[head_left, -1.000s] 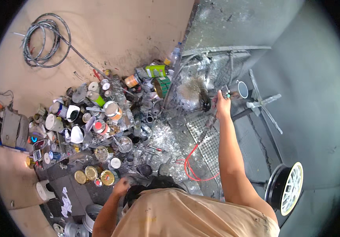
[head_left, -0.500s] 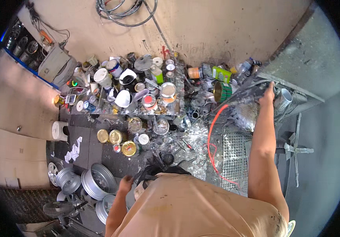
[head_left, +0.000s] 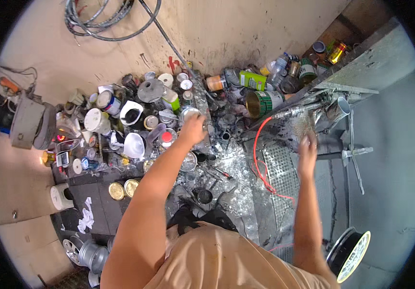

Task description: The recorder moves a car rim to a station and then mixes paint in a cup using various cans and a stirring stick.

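Note:
My left hand (head_left: pixel 194 129) reaches over the cluttered bench to a silver-topped can (head_left: pixel 189 113), fingers curled; what they grip is too small to make out. My right hand (head_left: pixel 307 149) is raised below the spray equipment, its fingers smeared by motion. A spray gun (head_left: pixel 296 110) with a red hose (head_left: pixel 256 159) rests up by a metal cup (head_left: pixel 341 108), apart from that hand. Around my left hand stand a red-capped container (head_left: pixel 167 137), a white scoop-shaped cup (head_left: pixel 134 144) and a green-labelled bottle (head_left: pixel 171 100).
A coiled dark hose (head_left: pixel 111 21) hangs on the back wall. A green drum (head_left: pixel 260 103) lies by the slanted panel (head_left: pixel 376 58). Silver wheel rims (head_left: pixel 92 255) are at lower left, a black rim (head_left: pixel 349 255) at lower right. A perforated metal sheet (head_left: pixel 279 178) covers the floor centre-right.
My left hand has risen from low beside my body to the cans on the bench. My right hand has let go at the spray equipment and come down from it.

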`<state>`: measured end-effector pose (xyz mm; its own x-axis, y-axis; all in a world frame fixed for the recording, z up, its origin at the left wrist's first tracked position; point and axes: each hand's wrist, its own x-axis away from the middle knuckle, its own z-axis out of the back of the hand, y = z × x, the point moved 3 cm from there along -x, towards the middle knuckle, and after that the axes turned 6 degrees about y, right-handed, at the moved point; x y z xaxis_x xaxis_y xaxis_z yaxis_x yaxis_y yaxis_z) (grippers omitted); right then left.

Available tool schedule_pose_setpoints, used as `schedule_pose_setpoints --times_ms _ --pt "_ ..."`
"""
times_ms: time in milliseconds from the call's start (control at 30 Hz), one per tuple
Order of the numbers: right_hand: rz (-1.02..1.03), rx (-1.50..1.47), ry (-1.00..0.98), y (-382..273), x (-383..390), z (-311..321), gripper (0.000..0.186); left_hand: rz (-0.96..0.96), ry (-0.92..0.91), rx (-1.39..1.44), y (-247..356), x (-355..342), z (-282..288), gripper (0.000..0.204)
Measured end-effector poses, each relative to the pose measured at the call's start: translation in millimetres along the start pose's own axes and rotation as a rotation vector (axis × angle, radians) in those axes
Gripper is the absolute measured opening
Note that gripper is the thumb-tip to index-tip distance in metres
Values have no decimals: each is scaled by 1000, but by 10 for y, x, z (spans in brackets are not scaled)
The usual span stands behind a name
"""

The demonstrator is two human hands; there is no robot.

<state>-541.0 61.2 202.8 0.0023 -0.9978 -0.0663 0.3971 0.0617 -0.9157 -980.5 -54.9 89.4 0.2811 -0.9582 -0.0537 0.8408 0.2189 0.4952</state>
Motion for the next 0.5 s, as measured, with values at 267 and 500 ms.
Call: schedule_pose_setpoints --times_ms 267,500 --pt "-282 720 -545 1555 4146 334 59 49 -232 -238 -556 -705 -534 69" --pt "-342 800 -364 1486 5333 812 52 -159 -55 -91 -633 -923 -300 61"
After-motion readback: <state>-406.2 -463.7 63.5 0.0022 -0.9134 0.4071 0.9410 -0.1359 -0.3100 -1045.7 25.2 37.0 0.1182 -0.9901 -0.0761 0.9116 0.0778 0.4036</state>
